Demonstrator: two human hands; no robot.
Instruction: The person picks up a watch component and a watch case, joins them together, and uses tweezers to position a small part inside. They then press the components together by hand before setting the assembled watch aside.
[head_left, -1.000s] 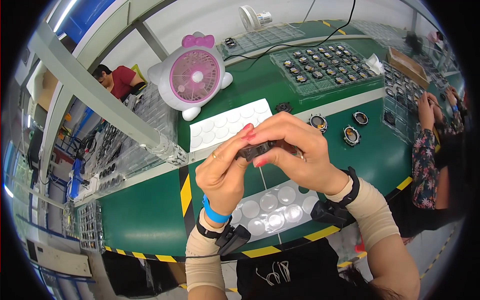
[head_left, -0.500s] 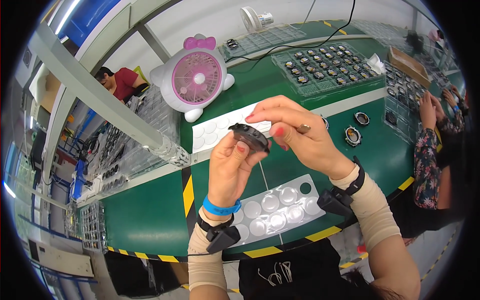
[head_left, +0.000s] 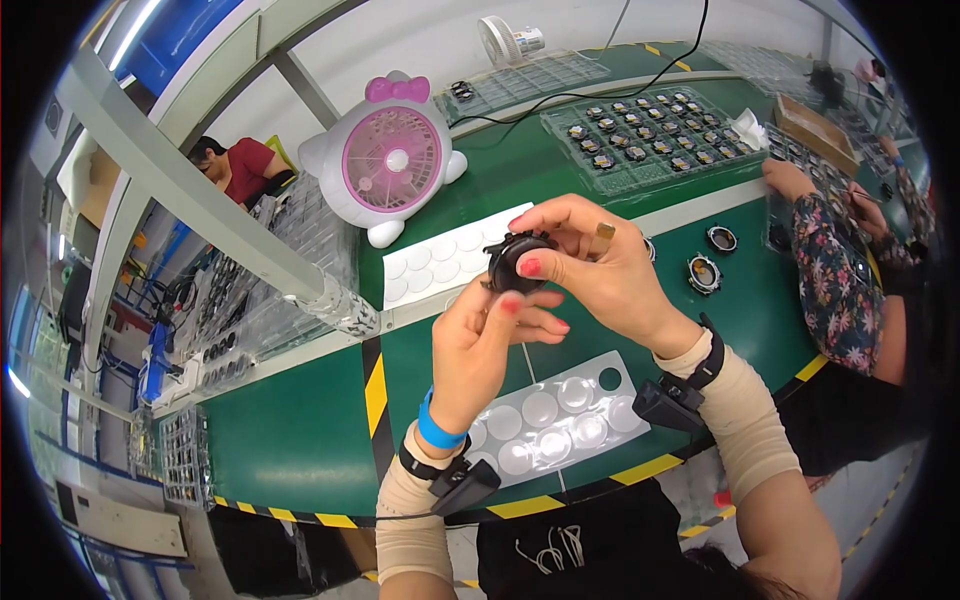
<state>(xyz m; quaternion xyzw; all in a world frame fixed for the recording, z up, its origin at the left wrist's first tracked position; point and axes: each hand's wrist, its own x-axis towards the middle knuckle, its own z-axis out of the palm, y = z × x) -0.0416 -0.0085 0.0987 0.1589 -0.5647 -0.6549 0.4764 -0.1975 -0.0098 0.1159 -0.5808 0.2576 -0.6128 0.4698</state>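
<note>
A black round watch case [head_left: 512, 266] is held up above the green table, tilted, between my two hands. My left hand [head_left: 474, 345] grips its lower edge with thumb and fingers. My right hand [head_left: 612, 268] presses its thumb on the face, with the fingers around the upper rim. Below my hands lies a clear sheet of round films [head_left: 541, 408], one spot of it bare green. Behind them, partly covered by my right hand, is a white sheet of round stickers [head_left: 420, 268]. Two open watch cases [head_left: 704, 273] rest to the right.
A pink and white fan [head_left: 397, 160] stands at the back left, beside a metal post [head_left: 210, 200]. A plastic tray [head_left: 625, 180] of watch parts sits at the back. At the right are a cardboard box [head_left: 815, 135] and a co-worker's flowered sleeve [head_left: 838, 285].
My right hand has come down onto the watch case and now grips it. The case has turned its round face more toward me. The co-worker's arm at right has shifted inward.
</note>
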